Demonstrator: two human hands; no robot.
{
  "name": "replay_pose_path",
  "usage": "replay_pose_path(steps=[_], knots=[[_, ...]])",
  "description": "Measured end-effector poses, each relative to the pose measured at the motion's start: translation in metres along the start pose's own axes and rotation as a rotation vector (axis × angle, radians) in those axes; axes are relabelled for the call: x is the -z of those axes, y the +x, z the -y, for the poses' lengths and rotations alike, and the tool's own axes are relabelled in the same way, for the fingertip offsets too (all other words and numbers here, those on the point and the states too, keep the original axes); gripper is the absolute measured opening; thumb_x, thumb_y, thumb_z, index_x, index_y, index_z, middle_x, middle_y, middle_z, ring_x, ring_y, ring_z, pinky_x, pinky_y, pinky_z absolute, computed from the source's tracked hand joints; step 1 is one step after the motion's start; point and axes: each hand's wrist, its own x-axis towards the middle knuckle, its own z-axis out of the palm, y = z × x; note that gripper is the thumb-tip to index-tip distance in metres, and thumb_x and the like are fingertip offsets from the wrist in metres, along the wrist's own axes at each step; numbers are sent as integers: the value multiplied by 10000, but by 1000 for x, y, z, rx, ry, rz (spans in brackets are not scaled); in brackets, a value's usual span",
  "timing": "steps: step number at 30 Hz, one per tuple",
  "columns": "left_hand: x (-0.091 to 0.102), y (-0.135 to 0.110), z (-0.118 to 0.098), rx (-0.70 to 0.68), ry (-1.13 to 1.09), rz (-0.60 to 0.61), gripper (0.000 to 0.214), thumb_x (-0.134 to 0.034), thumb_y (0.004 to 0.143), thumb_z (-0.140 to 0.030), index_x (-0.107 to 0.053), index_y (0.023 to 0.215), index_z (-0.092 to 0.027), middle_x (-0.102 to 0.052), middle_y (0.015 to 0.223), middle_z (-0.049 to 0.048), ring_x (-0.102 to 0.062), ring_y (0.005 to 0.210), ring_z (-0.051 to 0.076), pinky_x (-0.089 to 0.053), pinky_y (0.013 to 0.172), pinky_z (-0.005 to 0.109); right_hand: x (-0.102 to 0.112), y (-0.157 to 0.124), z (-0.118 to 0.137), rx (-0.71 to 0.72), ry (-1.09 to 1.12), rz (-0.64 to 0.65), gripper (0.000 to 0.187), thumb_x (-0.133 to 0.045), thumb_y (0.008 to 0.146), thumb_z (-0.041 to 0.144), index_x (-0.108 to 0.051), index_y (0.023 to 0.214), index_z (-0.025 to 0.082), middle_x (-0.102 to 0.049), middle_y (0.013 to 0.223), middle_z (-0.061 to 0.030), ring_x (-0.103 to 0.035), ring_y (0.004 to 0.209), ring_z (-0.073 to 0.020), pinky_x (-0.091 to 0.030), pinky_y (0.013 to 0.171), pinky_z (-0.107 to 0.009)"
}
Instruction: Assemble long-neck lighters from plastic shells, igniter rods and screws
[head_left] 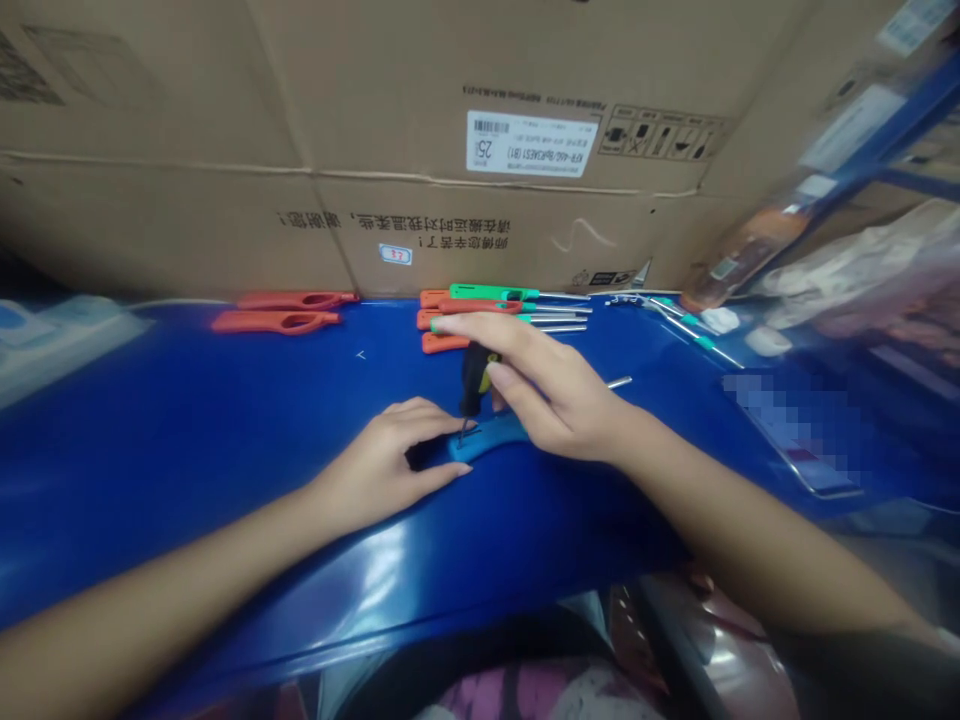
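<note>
On the glossy blue table (210, 430), centre, the left hand (394, 450) pinches the slim blue plastic handle's (491, 437) left end, apparently steadying it, while the right hand (559, 395) clasps a black-and-yellow screwdriver (474, 380) nearly upright, presumably for downward pressure.

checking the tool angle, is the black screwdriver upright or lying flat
Upright, slightly tilted: the screwdriver points tip down at the blue casing.

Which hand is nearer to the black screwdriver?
The right. The right hand grips the screwdriver; the left hand is beside its tip, at the end of the blue handle.
</note>
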Motion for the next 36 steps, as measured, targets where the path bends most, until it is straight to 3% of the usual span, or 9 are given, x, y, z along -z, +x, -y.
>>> replay_pose_path(steps=[2,6,10,12,19,23,26,30,36], knots=[[0,0,0,-1,5,6,357,-751,881,-341,-710,1217,-226,-759,1057,64,-686,985,230,-558,893,386,1,1,0,-55,76,15,375,-395,1057,205,-508,1415,191,-653,1357,-77,-631,1219,-168,-541,1010,-348],[-1,0,1,-5,12,9,352,-742,889,-362,-706,1205,-213,-755,1113,75,-689,1038,242,-546,937,406,2,2,1,-63,7,-98,271,-654,961,309,-653,1212,207,-741,1175,-42,-699,1030,-164,-578,910,-310],[-2,1,0,-6,25,12,332,-730,899,-368,-706,1189,-208,-753,1121,78,-685,1054,244,-546,947,411,6,3,7,-52,68,32,363,-448,1049,246,-538,1399,209,-640,1393,-64,-602,1275,-171,-523,1047,-349],[-1,1,0,0,27,22,296,-722,904,-369,-713,1154,-209,-754,1106,75,-683,1054,245,-545,953,414,7,3,11,-69,152,75,385,-382,1061,221,-521,1420,205,-645,1377,-63,-629,1226,-153,-544,1011,-332],[-1,1,0,-5,39,13,270,-724,903,-364,-711,1129,-217,-749,1018,60,-689,950,224,-564,858,378,4,3,15,-1,-74,-63,303,-591,994,316,-652,1269,204,-757,1158,-48,-711,1016,-149,-573,913,-283],[-1,2,-1,13,27,23,312,-724,901,-368,-713,1169,-208,-744,1127,85,-677,1072,256,-543,953,425,9,5,19,-37,102,31,406,-422,1031,177,-527,1423,150,-677,1321,-96,-636,1208,-144,-521,1034,-314],[-1,2,-1,26,20,28,289,-727,898,-370,-725,1139,-210,-750,1122,83,-683,1064,258,-545,952,428,9,6,21,-44,190,11,376,-459,1004,121,-583,1359,120,-717,1222,-88,-669,1087,-124,-529,1000,-284],[-1,2,-2,21,6,28,290,-726,900,-353,-725,1157,-218,-751,1127,78,-689,1043,245,-557,921,398,6,3,20,-45,-49,-101,309,-621,974,269,-670,1254,147,-757,1044,-60,-700,951,-149,-562,888,-281],[0,3,-3,13,-5,37,303,-727,900,-342,-719,1168,-202,-749,1111,85,-670,1070,255,-535,962,429,10,3,23,-54,143,34,439,-436,1011,122,-512,1443,121,-684,1286,-128,-643,1165,-163,-516,1023,-331]])
